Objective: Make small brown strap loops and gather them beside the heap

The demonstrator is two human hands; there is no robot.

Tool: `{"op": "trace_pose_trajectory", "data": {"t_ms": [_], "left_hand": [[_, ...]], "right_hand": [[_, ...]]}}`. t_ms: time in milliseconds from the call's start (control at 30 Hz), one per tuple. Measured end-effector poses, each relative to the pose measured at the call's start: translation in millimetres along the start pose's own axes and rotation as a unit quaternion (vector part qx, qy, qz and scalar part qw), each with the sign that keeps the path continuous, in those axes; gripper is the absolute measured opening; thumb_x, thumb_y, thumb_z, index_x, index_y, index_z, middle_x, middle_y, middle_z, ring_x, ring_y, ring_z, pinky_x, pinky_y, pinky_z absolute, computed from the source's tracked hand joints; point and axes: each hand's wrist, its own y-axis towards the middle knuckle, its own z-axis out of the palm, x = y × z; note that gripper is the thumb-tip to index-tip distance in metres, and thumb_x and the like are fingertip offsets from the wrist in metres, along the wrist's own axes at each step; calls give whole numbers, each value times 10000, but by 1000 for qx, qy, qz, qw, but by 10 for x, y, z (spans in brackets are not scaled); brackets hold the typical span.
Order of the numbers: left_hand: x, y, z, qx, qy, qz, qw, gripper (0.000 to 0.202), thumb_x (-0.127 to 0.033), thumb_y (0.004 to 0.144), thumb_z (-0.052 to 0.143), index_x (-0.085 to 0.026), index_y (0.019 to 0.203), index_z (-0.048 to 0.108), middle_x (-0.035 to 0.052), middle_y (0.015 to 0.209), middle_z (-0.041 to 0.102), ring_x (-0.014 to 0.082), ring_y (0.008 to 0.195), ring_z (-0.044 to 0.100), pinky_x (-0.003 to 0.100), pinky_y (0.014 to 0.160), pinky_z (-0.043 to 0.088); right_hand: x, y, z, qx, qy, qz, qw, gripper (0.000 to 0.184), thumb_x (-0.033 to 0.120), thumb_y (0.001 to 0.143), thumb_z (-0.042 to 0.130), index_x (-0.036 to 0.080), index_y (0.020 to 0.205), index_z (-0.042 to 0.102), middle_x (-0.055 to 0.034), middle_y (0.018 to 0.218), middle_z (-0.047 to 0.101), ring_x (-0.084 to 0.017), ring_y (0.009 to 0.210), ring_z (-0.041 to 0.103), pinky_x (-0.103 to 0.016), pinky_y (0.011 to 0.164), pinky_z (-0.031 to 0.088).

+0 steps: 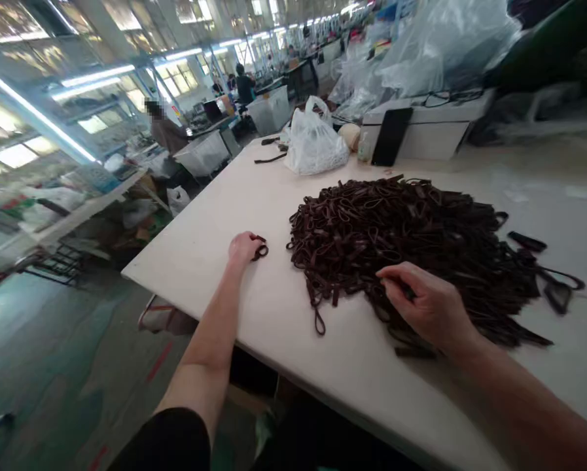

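A large heap of dark brown looped straps (362, 229) spreads over the right half of the white table. My left hand (245, 248) rests low over the tabletop, left of the heap, its fingers closed on a few dark looped straps (260, 250) whose ends stick out to the right. My right hand (423, 297) is at the heap's near edge, thumb and fingers pinched together. What it pinches, if anything, is hidden by the fingers. One loop (319, 322) hangs out of the pile toward me.
Behind the heap stand a white plastic bag (315, 140), a black phone (392, 137) leaning on a white box (430, 140), and clear plastic wrapping (445, 46). The table edge (175, 304) runs along my left. Several people work at far tables.
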Motion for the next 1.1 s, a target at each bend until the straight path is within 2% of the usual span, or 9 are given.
{"op": "trace_pose_trajectory", "data": {"t_ms": [200,367,533,733,933,1100], "left_hand": [[-110,-54,-33,-8,-1,11,1000,331,-338,794,623,-227,1094,709,56,1032,763,206,914,695,279,777,488],[-193,-71,-72,-8,4,12,1000,356,-427,819,603,-212,1081,711,71,1034,761,225,951,692,291,805,483],[-321,-44,-68,-14,15,24,999,515,-466,769,667,-192,1205,655,90,1098,745,244,1049,666,304,894,461],[-406,18,23,-23,25,20,999,416,-472,782,633,-206,1092,710,116,1161,723,276,1120,635,344,945,445],[-461,53,53,-31,19,26,999,542,-529,754,645,-194,1178,680,129,1176,716,288,1125,632,363,966,442],[-524,46,66,-42,11,25,999,388,-464,749,663,-208,1032,735,116,1098,745,280,1079,657,350,932,465]], "right_hand": [[1,45,-4,3,8,2,1000,122,158,887,528,203,934,631,-12,815,679,-160,700,675,-270,672,510],[-15,37,-13,5,11,10,1000,124,163,889,524,202,927,635,-14,803,674,-163,690,667,-276,669,514],[6,47,-10,8,14,13,1000,131,169,886,521,204,926,640,-17,811,679,-168,698,670,-281,676,519],[16,27,0,21,20,17,999,144,158,891,508,207,938,635,-15,817,672,-161,703,662,-277,685,518],[30,19,1,28,24,23,999,145,149,881,514,219,933,629,-8,828,679,-156,711,670,-268,690,519],[40,34,-6,25,33,15,999,147,149,880,514,221,930,632,-8,822,680,-157,707,670,-265,682,520]]}}
